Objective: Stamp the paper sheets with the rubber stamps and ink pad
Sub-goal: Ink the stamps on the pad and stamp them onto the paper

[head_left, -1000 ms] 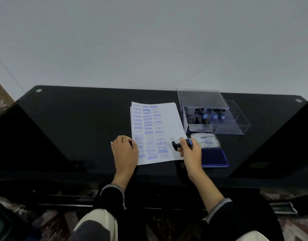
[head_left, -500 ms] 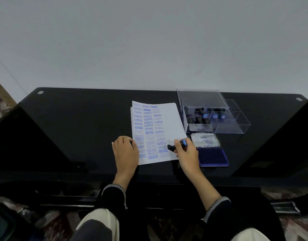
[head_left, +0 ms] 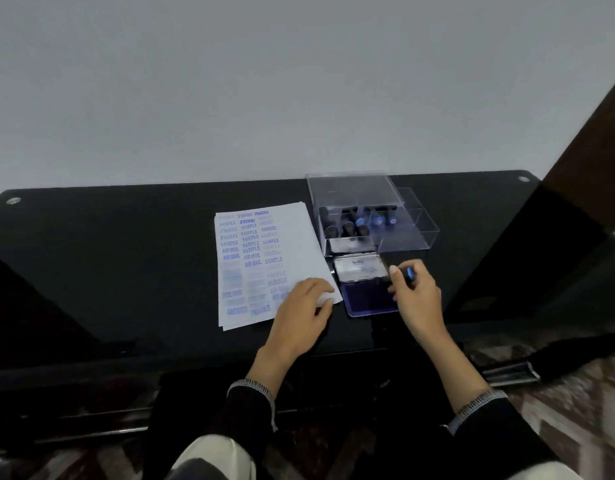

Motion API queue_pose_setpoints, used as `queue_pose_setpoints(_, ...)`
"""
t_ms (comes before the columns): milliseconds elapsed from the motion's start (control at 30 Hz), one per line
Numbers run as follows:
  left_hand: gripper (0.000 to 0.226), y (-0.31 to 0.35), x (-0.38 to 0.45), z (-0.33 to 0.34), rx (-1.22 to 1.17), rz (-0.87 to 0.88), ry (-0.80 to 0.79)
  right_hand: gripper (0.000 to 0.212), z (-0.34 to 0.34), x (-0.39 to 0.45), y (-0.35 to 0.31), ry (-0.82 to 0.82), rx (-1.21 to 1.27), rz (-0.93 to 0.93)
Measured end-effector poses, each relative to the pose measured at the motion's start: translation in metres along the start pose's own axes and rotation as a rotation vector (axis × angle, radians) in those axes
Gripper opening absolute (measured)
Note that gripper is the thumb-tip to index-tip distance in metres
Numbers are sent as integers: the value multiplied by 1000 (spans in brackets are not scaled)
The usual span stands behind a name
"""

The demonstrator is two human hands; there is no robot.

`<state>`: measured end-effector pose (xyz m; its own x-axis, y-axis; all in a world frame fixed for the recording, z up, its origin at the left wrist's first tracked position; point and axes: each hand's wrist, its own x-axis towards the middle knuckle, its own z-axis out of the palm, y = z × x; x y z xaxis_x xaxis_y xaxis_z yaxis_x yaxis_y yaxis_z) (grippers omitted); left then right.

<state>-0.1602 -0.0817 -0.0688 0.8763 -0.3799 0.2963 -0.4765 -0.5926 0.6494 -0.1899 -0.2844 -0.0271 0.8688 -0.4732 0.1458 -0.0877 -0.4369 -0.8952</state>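
Blue-capped stamp [head_left: 407, 273] pinched in right hand [head_left: 417, 299] over ink pad [head_left: 368, 296]; press flat, evenly. Left hand [head_left: 301, 311], fingers loosely curved, steadies paper sheets [head_left: 264, 265].

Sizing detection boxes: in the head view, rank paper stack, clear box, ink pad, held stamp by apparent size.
1. paper stack
2. clear box, not far behind the paper
3. ink pad
4. stamp, mostly hidden in the right hand

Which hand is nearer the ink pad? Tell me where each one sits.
Right. The right hand, pinching a stamp, hovers at the ink pad's right edge; the left hand rests on the paper sheets, beside the pad's left edge.
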Motion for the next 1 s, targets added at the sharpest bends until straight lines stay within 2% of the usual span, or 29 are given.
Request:
queue_pose_setpoints(133, 59, 9, 3, 19, 142, 21, -135, 20, -13, -1, 8, -27, -110, -20)
queue_pose_setpoints(200, 65, 5, 3, 21, 197, 30, -139, 21, -15, -2, 10, -65, -178, -71)
queue_pose_setpoints(533, 62, 5, 0, 23, 192, 15, -115, 18, 2, -5, 18, -159, -419, -266)
queue_pose_setpoints(800, 61, 6, -1, 23, 196, 15, -119, 10, 16, -5, 26, -23, -691, -494)
queue_pose_setpoints(867, 62, 6, -2, 23, 195, 15, -119, 9, 16, -6, 26, -27, -660, -492)
queue_pose_setpoints(1000, 62, 6, -1, 23, 197, 16, -120, 16, 13, -5, 30, -77, -381, -353)
